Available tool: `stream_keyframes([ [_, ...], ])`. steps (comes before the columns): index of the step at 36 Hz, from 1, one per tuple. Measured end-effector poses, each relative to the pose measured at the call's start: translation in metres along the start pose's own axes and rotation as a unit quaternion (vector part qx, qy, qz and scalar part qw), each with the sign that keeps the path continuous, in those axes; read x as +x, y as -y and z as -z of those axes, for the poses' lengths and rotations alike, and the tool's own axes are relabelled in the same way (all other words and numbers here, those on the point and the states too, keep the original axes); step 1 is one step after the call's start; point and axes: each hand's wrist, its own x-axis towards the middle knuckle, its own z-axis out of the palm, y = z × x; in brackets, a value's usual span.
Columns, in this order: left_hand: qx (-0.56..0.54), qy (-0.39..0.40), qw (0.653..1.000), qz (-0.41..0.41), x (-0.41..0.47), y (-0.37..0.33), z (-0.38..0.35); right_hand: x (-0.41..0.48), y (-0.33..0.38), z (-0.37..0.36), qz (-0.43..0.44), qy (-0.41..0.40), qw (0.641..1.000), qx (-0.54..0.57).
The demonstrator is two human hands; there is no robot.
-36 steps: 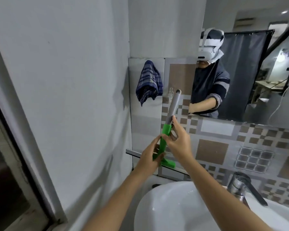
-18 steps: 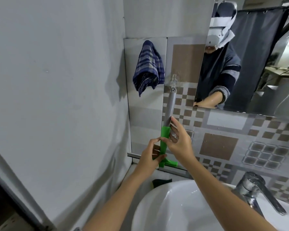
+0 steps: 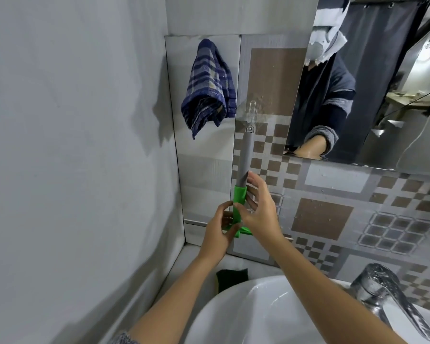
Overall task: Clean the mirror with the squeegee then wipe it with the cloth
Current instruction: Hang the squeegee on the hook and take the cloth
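The squeegee (image 3: 245,157) has a grey handle and a green head and stands upright against the tiled wall. Its top end sits at a clear wall hook (image 3: 251,111). My left hand (image 3: 219,229) grips the green head at the bottom. My right hand (image 3: 257,207) holds the green neck, with its fingertips on the lower handle. A blue checked cloth (image 3: 209,88) hangs on the wall to the upper left of the squeegee. The mirror (image 3: 372,80) fills the upper right and reflects a person in a dark top.
A white sink basin (image 3: 246,314) lies below my arms, with a chrome tap (image 3: 387,291) at its right. A dark green sponge (image 3: 231,278) lies on the ledge behind the basin. A plain grey wall closes off the left side.
Both hands have raised the squeegee along the wall, so its top end now reaches the clear hook. The view has tilted down and closer to the wall.
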Motion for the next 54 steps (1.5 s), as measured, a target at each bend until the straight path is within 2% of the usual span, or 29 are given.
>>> stream_keyframes([
  [5,-0.010,-0.016,1.000,-0.001,0.004,0.002,0.000,0.001,-0.002,0.002,0.019,-0.001,0.999,-0.025],
  [9,0.025,-0.054,0.998,-0.036,0.007,-0.011,0.013,0.003,0.008,0.012,0.052,-0.031,0.997,-0.045],
  [13,0.052,-0.149,0.981,-0.113,0.020,-0.049,0.041,0.016,0.033,0.027,0.108,-0.073,0.989,-0.070],
  [16,0.037,-0.248,0.949,-0.189,0.037,-0.095,0.068,0.031,0.066,0.035,0.145,-0.089,0.984,-0.058],
  [19,0.017,-0.295,0.925,-0.237,0.060,-0.142,0.094,0.050,0.104,0.037,0.165,-0.096,0.981,-0.028],
  [22,0.036,-0.276,0.926,-0.254,0.086,-0.183,0.114,0.071,0.139,0.032,0.159,-0.087,0.983,-0.016],
  [25,0.077,-0.198,0.950,-0.227,0.108,-0.207,0.127,0.094,0.162,0.022,0.139,-0.056,0.988,-0.040],
  [33,0.095,-0.062,0.967,-0.228,0.146,-0.210,0.139,0.127,0.177,0.000,0.089,-0.050,0.993,-0.058],
  [39,0.082,-0.052,0.966,-0.239,0.151,-0.206,0.143,0.131,0.174,-0.006,0.097,-0.081,0.989,-0.074],
  [46,0.119,-0.063,0.953,-0.272,0.146,-0.213,0.141,0.131,0.194,0.017,0.123,-0.093,0.983,-0.103],
  [51,0.172,-0.082,0.940,-0.284,0.138,-0.220,0.133,0.126,0.217,0.040,0.145,-0.073,0.973,-0.163],
  [54,0.217,-0.102,0.919,-0.312,0.127,-0.231,0.129,0.119,0.233,0.057,0.168,-0.063,0.965,-0.193],
])
